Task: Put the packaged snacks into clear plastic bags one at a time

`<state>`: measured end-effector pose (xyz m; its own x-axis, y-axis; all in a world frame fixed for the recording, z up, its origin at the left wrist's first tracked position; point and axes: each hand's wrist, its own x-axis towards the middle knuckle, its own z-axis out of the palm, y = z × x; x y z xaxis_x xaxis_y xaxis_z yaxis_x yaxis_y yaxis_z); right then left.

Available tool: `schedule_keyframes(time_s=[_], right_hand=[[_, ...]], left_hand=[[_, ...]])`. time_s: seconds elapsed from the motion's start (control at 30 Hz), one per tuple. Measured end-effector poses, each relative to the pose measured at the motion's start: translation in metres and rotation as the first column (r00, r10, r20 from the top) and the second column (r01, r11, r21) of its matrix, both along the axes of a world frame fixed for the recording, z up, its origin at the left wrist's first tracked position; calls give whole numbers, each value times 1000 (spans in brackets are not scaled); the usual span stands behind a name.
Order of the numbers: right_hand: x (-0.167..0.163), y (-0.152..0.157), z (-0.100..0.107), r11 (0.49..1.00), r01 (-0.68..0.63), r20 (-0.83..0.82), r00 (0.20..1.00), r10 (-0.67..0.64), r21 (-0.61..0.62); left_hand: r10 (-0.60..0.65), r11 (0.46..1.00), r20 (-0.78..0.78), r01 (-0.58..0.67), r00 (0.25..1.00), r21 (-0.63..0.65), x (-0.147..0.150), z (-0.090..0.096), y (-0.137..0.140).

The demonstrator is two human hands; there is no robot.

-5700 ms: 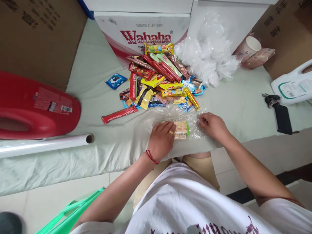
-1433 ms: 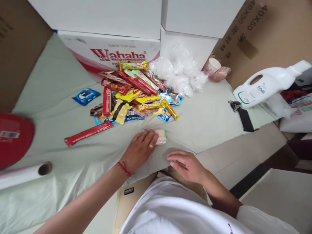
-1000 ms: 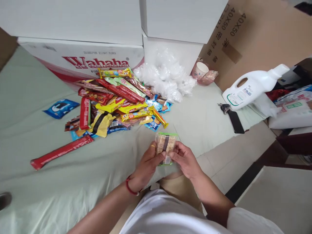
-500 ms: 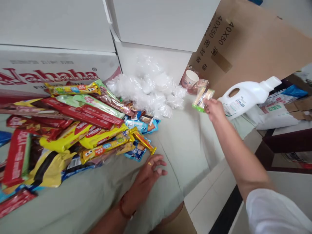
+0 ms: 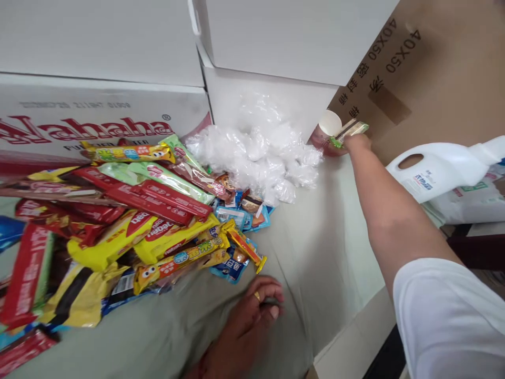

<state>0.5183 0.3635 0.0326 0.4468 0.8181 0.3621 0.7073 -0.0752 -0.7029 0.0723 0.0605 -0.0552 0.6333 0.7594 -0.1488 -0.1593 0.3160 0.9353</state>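
Observation:
My right hand [image 5: 358, 142] is reaching to the back corner, closed on a small snack packet [image 5: 358, 128] with a green edge. The packet is beside a white paper cup [image 5: 330, 122], over some reddish packaging [image 5: 316, 139]; whether they touch I cannot tell. My left hand [image 5: 258, 316], a ring on one finger, rests low over the green cloth with fingers loosely curled and nothing in them. Just beyond it are a small orange-yellow snack bar [image 5: 248, 245] and a blue snack packet [image 5: 231, 266], at the edge of a pile of wrapped snacks [image 5: 158, 205].
Crumpled clear plastic bags [image 5: 260, 150] lie against white boxes [image 5: 272, 42]. A Wahaha carton [image 5: 106, 113] stands behind the snacks. On the right are a brown cardboard sheet [image 5: 445, 89] and a white jug [image 5: 437, 163] with a handle, beside my right forearm. The green cloth [image 5: 327, 226] covers the surface.
My right hand has carried the packet farther back, towards the paper cup. My left hand has curled a little more and sits slightly lower in view. The camera view has shifted.

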Motion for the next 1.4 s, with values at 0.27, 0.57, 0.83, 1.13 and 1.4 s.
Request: schedule_keyframes(time_s=[0.27, 0.57, 0.83, 1.13, 1.4], right_hand=[[-68, -77, -5, 960, 208, 77, 971, -226, 188], [-190, -155, -59, 934, -274, 196, 927, 320, -227], [-234, -224, -42, 974, -188, -259, 954, 152, -122], [-303, -347, -42, 977, -168, -744, 668, 15, -131], [-298, -348, -25, 964, -242, -813, 580, 52, -111]], left_hand=[[-99, 989, 237, 121, 966, -81, -2, 0, 11], [-52, 967, 375, 140, 926, -214, 0, -2, 13], [66, 955, 330, 36, 942, -293, -1, 11, 17], [280, 960, 156, -271, 947, -72, 11, 5, 11], [279, 960, 237, -266, 931, -86, 3, 2, 22]])
